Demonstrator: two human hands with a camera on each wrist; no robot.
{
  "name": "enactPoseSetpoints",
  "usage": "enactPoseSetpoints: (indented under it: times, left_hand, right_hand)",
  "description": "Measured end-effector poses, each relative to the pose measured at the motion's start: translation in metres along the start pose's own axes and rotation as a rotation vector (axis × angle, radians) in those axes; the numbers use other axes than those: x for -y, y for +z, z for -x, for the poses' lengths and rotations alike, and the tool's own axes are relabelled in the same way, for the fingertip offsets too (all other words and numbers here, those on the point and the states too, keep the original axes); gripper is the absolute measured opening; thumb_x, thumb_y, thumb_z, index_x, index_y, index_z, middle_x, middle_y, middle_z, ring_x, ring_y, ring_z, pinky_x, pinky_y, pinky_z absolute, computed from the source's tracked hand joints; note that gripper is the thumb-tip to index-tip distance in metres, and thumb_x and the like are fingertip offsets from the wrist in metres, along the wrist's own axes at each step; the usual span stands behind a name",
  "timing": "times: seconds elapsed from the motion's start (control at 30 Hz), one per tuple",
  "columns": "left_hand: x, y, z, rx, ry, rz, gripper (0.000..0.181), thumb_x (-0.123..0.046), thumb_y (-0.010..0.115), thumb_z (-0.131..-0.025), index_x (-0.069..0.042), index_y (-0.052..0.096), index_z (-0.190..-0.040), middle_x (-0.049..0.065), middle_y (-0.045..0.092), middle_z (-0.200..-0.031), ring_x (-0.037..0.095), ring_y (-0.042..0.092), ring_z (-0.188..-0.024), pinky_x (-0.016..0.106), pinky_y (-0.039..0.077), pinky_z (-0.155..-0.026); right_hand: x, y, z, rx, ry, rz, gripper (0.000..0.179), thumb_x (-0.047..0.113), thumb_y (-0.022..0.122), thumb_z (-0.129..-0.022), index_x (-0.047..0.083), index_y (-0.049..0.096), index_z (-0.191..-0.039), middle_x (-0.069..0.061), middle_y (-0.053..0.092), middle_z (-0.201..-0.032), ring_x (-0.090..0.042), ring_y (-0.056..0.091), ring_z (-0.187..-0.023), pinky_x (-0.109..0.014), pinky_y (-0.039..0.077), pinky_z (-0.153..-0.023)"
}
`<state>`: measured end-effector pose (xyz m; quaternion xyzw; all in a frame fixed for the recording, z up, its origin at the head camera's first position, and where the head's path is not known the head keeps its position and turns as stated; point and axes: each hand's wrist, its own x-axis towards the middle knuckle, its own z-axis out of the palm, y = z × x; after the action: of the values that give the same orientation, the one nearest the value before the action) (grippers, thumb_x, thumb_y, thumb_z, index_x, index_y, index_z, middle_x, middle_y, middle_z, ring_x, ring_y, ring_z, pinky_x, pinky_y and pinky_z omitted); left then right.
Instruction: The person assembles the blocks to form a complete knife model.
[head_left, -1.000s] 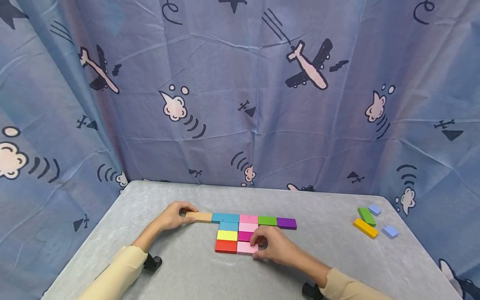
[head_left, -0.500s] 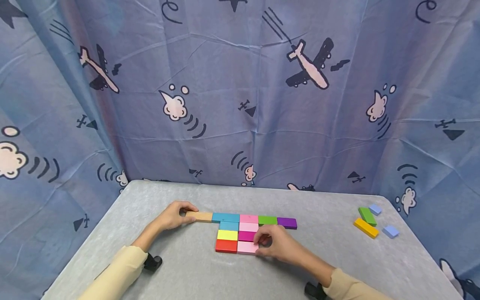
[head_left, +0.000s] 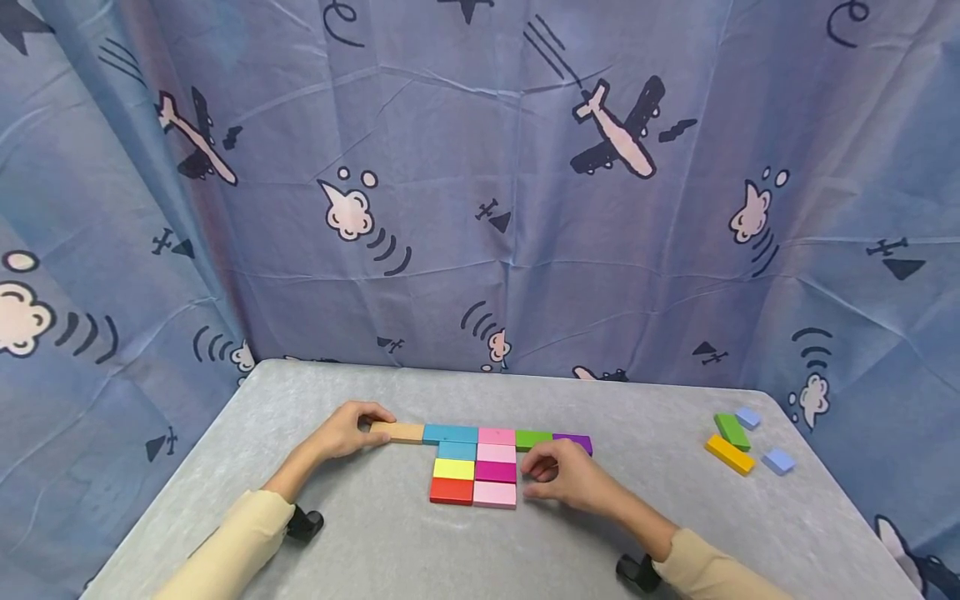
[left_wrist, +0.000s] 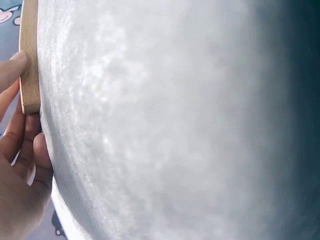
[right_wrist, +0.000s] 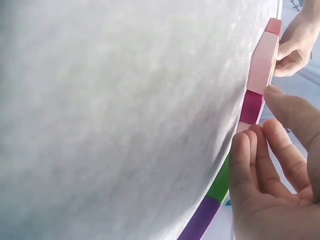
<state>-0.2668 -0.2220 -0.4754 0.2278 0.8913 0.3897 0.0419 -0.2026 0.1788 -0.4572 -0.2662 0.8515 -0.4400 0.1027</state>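
Flat coloured blocks lie edge to edge in the head view. My left hand [head_left: 351, 431] is at the left end of a plain wooden block [head_left: 397, 432]; in the left wrist view its thumb and fingers hold that block [left_wrist: 30, 75] by the end. Rightward run a long blue block [head_left: 451, 433], a pink one, a green block [head_left: 533, 439] and a purple one [head_left: 576, 442]. Below sit two columns, with a yellow block [head_left: 453, 469], a red block [head_left: 451, 491], a magenta block [head_left: 496, 472] and a light pink block [head_left: 495, 494]. My right hand [head_left: 570, 477], fingers loosely bent, holds nothing just right of them.
At the table's right lie a loose green block [head_left: 732, 432], an orange block [head_left: 730, 455] and two light blue blocks, one of them the nearer light blue block [head_left: 778, 461]. A patterned blue curtain [head_left: 420, 208] hangs behind the grey table [head_left: 390, 550].
My right hand has drawn off the light pink block and moved right, away from the columns. My left hand stays at the wooden block, and the blocks keep their arrangement.
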Motion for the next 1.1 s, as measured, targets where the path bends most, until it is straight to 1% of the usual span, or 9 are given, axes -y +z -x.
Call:
enactPoseSetpoints:
  times: [0.2,0.37,0.5,0.77,0.83,0.9,0.97,1.03,1.1]
  left_hand:
    - [-0.001,0.000,0.000,-0.001,0.011,-0.004,0.020,-0.008,0.080,-0.089,-0.005,0.076,-0.108,0.003,0.070,-0.103,0.021,0.061,-0.092,0.041,0.050,-0.082]
    - [-0.001,0.001,0.000,0.000,0.020,-0.003,0.021,-0.008,0.080,-0.089,-0.005,0.076,-0.108,0.003,0.070,-0.103,0.020,0.061,-0.091,0.040,0.050,-0.082]
    - [-0.002,0.001,0.000,-0.002,0.025,-0.005,0.021,-0.008,0.080,-0.089,-0.004,0.076,-0.109,0.003,0.070,-0.103,0.021,0.061,-0.092,0.040,0.050,-0.082]
    - [-0.002,0.001,0.000,-0.003,0.016,-0.014,0.021,-0.008,0.080,-0.089,-0.005,0.075,-0.110,0.004,0.069,-0.105,0.022,0.061,-0.094,0.043,0.050,-0.085]
    - [-0.003,0.001,0.001,-0.009,0.033,-0.023,0.024,-0.009,0.080,-0.089,-0.004,0.074,-0.112,0.005,0.070,-0.107,0.025,0.062,-0.097,0.045,0.050,-0.087]
    - [-0.006,0.001,0.003,-0.034,0.054,-0.033,0.027,-0.010,0.080,-0.090,-0.002,0.073,-0.115,0.007,0.069,-0.111,0.030,0.062,-0.102,0.049,0.049,-0.091]
    - [-0.011,0.002,0.005,-0.063,0.081,-0.039,0.031,-0.012,0.080,-0.090,-0.001,0.071,-0.118,0.010,0.069,-0.114,0.034,0.062,-0.106,0.051,0.050,-0.091]
    - [-0.018,0.004,0.007,-0.079,0.114,-0.025,0.035,-0.013,0.080,-0.091,0.000,0.069,-0.121,0.013,0.068,-0.117,0.036,0.062,-0.107,0.050,0.051,-0.090]
    - [-0.026,0.006,0.008,-0.062,0.148,0.009,0.035,-0.014,0.079,-0.092,0.001,0.069,-0.122,0.014,0.068,-0.118,0.035,0.064,-0.105,0.046,0.054,-0.086]
  right_hand:
    - [-0.001,0.004,-0.006,0.029,0.001,0.002,0.022,0.002,0.088,-0.078,0.002,0.071,-0.092,-0.005,0.067,-0.090,-0.022,0.063,-0.082,-0.028,0.056,-0.073]
    - [-0.001,0.006,-0.008,0.025,0.002,0.014,0.023,0.005,0.089,-0.079,0.003,0.070,-0.091,-0.003,0.066,-0.089,-0.019,0.063,-0.081,-0.029,0.056,-0.073]
    - [-0.002,0.006,-0.008,0.021,-0.004,0.005,0.023,0.004,0.089,-0.079,0.003,0.070,-0.091,-0.003,0.066,-0.089,-0.019,0.063,-0.081,-0.030,0.056,-0.073]
    - [-0.003,0.005,-0.006,0.020,-0.005,0.006,0.023,0.006,0.089,-0.079,0.003,0.070,-0.093,-0.003,0.066,-0.090,-0.019,0.063,-0.082,-0.029,0.056,-0.073]
    - [-0.004,0.002,-0.005,0.015,-0.005,0.000,0.022,0.007,0.088,-0.080,0.003,0.071,-0.094,-0.004,0.067,-0.090,-0.019,0.064,-0.083,-0.030,0.056,-0.074]
    - [-0.005,-0.003,-0.003,0.009,-0.002,-0.001,0.022,0.009,0.087,-0.081,0.003,0.072,-0.095,-0.004,0.067,-0.091,-0.019,0.064,-0.083,-0.029,0.056,-0.075]
    - [-0.008,-0.010,0.001,0.006,-0.005,-0.012,0.021,0.009,0.086,-0.083,0.001,0.072,-0.097,-0.006,0.068,-0.092,-0.019,0.064,-0.084,-0.030,0.056,-0.076]
    - [-0.011,-0.018,0.005,0.001,-0.008,-0.024,0.021,0.009,0.084,-0.085,-0.001,0.071,-0.099,-0.009,0.068,-0.094,-0.019,0.065,-0.084,-0.030,0.056,-0.076]
    - [-0.016,-0.028,0.010,-0.007,-0.006,-0.034,0.022,0.009,0.083,-0.087,-0.002,0.071,-0.101,-0.011,0.069,-0.096,-0.019,0.065,-0.085,-0.030,0.056,-0.077]
